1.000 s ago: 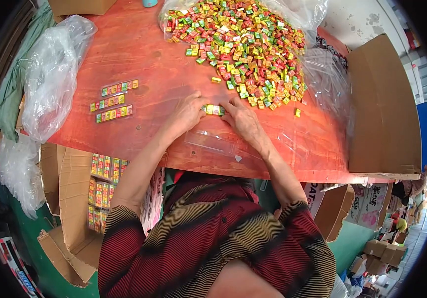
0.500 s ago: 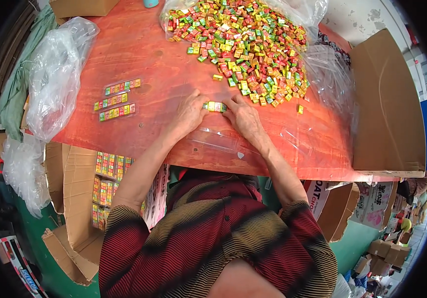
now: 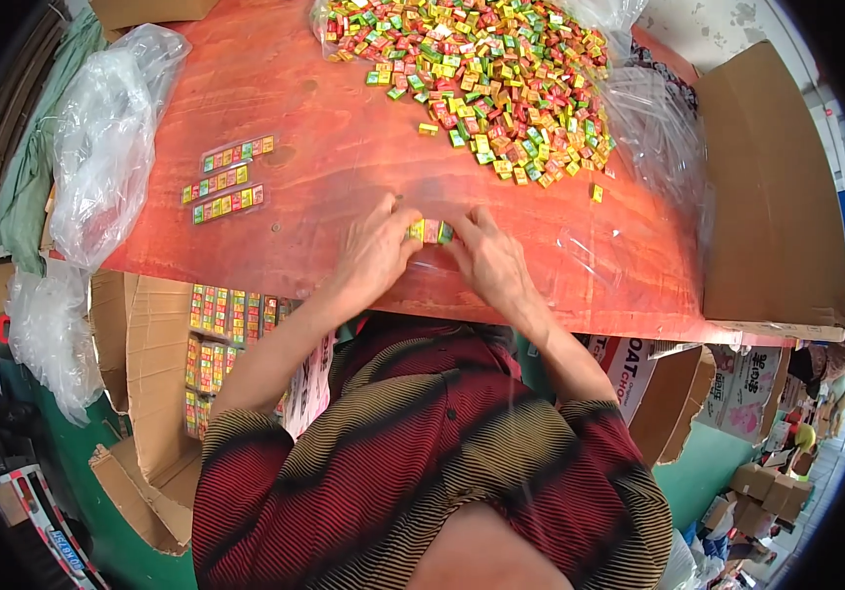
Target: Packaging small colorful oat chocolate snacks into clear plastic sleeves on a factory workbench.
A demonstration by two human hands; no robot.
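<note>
While the left hand [image 3: 375,246] pinches the left end of a short row of small boxes [image 3: 430,231], the right hand [image 3: 491,256] pinches its right end; both grips are narrow, with the row between them at the near part of the table [image 3: 324,147]. Squeezing from 2 sides probably stops the separate pieces slipping out of line. Clear plastic [image 3: 432,264] shows faintly on the row's near side, though whether they touch I cannot tell. Right of the row lies a clear tray [image 3: 590,258]; well to its left, 3 filled trays [image 3: 216,184] lie close together, perhaps to leave working room. Beyond the row, rightward, 1 yellow box [image 3: 597,193] sits apart from a multicoloured pile [image 3: 501,88], likely heaped there for easy reach. The tabletop is red and wood-grained. Lower down, left of the row, an open carton [image 3: 162,383] holds filled packs [image 3: 208,366]. Farther left is a crumpled bag [image 3: 103,138]; far right of the row, a cardboard box [image 3: 777,206], green floor [image 3: 688,487] below it, and beyond, a pale flaking wall [image 3: 703,34].
</note>
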